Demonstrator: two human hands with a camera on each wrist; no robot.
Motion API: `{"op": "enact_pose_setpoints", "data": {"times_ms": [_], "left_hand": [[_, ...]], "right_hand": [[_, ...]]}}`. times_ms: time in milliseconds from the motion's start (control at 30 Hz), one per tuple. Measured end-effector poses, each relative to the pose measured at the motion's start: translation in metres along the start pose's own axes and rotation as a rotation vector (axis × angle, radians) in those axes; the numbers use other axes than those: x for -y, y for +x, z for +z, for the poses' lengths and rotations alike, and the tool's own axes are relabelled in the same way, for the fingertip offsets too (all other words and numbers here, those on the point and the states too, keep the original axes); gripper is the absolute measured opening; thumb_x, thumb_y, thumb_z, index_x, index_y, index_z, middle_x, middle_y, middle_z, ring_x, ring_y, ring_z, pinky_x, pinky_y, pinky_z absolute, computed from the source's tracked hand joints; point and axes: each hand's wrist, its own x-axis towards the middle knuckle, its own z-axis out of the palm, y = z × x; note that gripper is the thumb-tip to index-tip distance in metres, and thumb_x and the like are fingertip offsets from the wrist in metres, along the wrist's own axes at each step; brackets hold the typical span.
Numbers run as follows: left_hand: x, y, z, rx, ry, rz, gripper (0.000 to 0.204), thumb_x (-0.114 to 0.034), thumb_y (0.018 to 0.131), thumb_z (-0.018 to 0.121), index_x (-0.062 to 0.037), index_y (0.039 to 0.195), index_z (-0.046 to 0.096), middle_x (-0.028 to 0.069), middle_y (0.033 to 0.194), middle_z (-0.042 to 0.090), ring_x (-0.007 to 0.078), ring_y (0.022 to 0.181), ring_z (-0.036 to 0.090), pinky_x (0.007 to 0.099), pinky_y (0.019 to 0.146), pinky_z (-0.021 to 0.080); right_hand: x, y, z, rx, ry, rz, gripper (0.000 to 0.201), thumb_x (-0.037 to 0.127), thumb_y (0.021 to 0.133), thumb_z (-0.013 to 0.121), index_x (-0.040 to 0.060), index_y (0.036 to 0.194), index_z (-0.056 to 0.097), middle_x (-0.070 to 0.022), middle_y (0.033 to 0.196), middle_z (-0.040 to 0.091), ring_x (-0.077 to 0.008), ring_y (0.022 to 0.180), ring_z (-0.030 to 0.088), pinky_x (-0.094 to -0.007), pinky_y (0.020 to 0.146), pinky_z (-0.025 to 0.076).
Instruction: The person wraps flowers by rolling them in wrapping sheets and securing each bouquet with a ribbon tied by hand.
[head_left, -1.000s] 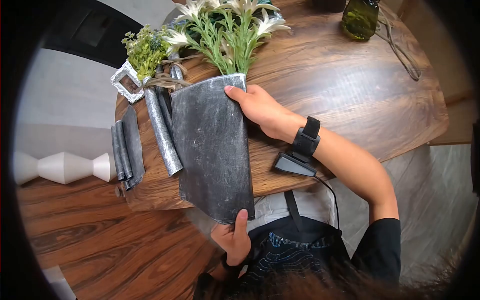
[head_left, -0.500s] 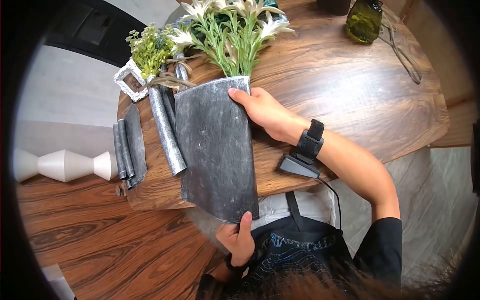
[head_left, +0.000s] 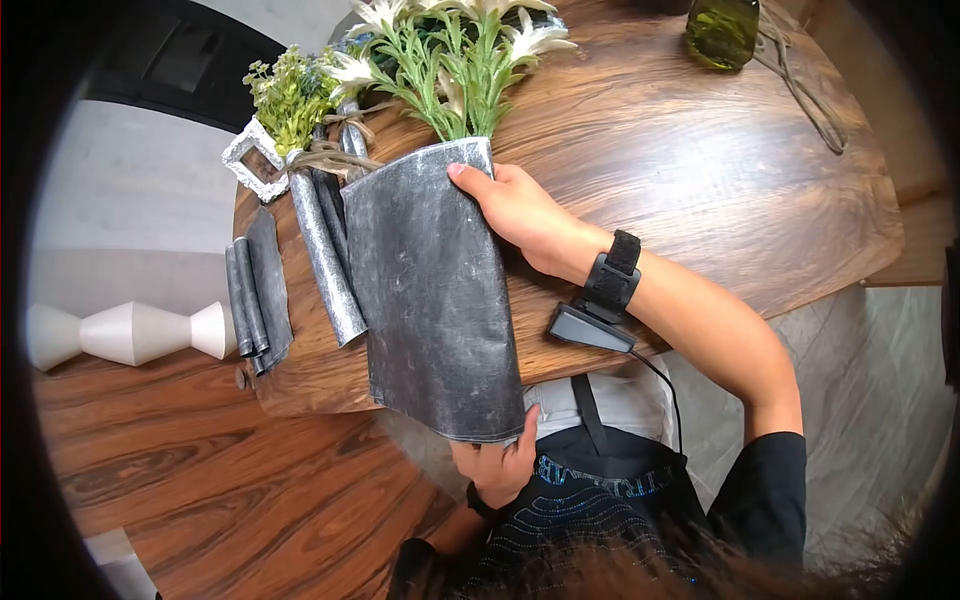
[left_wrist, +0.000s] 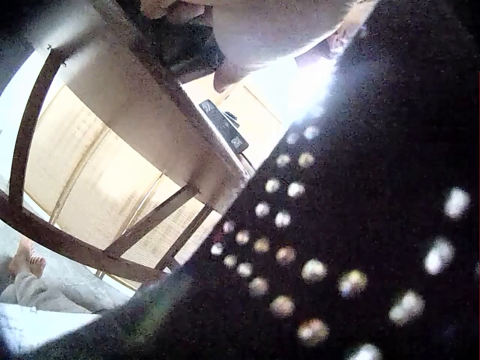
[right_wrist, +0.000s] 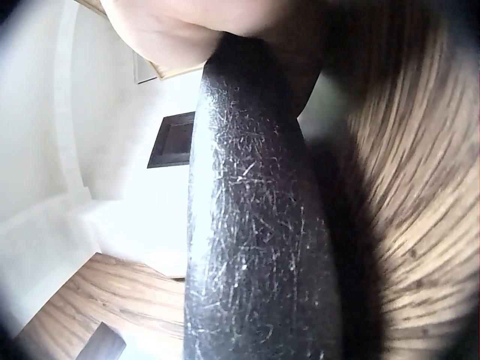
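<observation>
A dark grey, scuffed leather-like mat point(head_left: 430, 290) spans the table's front edge, its lower end over the person's lap. A rounded fold of the mat point(right_wrist: 251, 217) shows in the right wrist view. My right hand point(head_left: 525, 222) grips the upper right edge, thumb on the face and the other fingers hidden behind. Down at the lower right corner is my left hand point(head_left: 497, 468); its thumb stands straight beside the corner, while its fingers touch the bottom edge and are partly covered. Left of the mat lies a rolled grey mat point(head_left: 325, 265) near some twine point(head_left: 335, 160).
White lilies point(head_left: 460, 75) and a leafy green plant point(head_left: 290, 105) are at the back, near a white picture frame point(head_left: 255, 160). More rolled mats point(head_left: 250, 300) lie by the table's left edge. A green glass jar point(head_left: 722, 35) and cord point(head_left: 815, 115) stand far right.
The left thumb has come off the mat's face and now sticks out beside its lower right corner. That corner has shifted slightly right. The right hand keeps its grip.
</observation>
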Motion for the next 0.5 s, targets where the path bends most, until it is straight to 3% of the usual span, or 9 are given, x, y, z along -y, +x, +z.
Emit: {"op": "enact_pose_setpoints", "data": {"times_ms": [133,300,433,500], "left_hand": [[0.003,-0.010,-0.005,-0.033,0.007,0.035,0.031,-0.005,0.067,0.080,0.0002,0.095,0.070,0.0181,0.103,0.063,0.0339,0.086,0.061,0.0373,0.071,0.049],[0.003,-0.012,-0.008,-0.111,-0.051,-0.038,0.014,0.003,0.066,0.076,0.0022,0.079,0.071,0.0141,0.084,0.066,0.0297,0.067,0.062,0.0351,0.058,0.048],[0.003,-0.011,-0.013,-0.095,-0.064,0.041,0.011,0.005,0.066,0.074,0.0032,0.077,0.070,0.0141,0.081,0.065,0.0287,0.064,0.061,0.0346,0.055,0.046],[0.004,-0.012,-0.012,-0.089,-0.054,0.027,0.017,0.008,0.063,0.072,0.0070,0.080,0.070,0.0212,0.090,0.066,0.0298,0.070,0.063,0.0325,0.059,0.048]], "right_hand": [[-0.002,0.001,0.000,-0.004,-0.030,0.003,0.040,0.029,0.097,0.046,-0.0071,0.098,0.062,-0.0111,0.091,0.066,-0.0163,0.083,0.061,-0.0299,0.076,0.046],[0.001,0.003,-0.002,-0.009,-0.068,0.018,0.040,0.029,0.097,0.046,-0.0076,0.098,0.062,-0.0116,0.090,0.066,-0.0166,0.083,0.061,-0.0296,0.076,0.046],[0.005,0.000,0.000,0.001,-0.109,0.041,0.041,0.029,0.098,0.045,-0.0077,0.098,0.062,-0.0114,0.091,0.066,-0.0158,0.083,0.060,-0.0296,0.077,0.046],[0.006,-0.001,0.003,0.001,-0.109,0.024,0.040,0.029,0.098,0.045,-0.0073,0.098,0.062,-0.0110,0.091,0.066,-0.0154,0.083,0.060,-0.0295,0.077,0.046]]}}
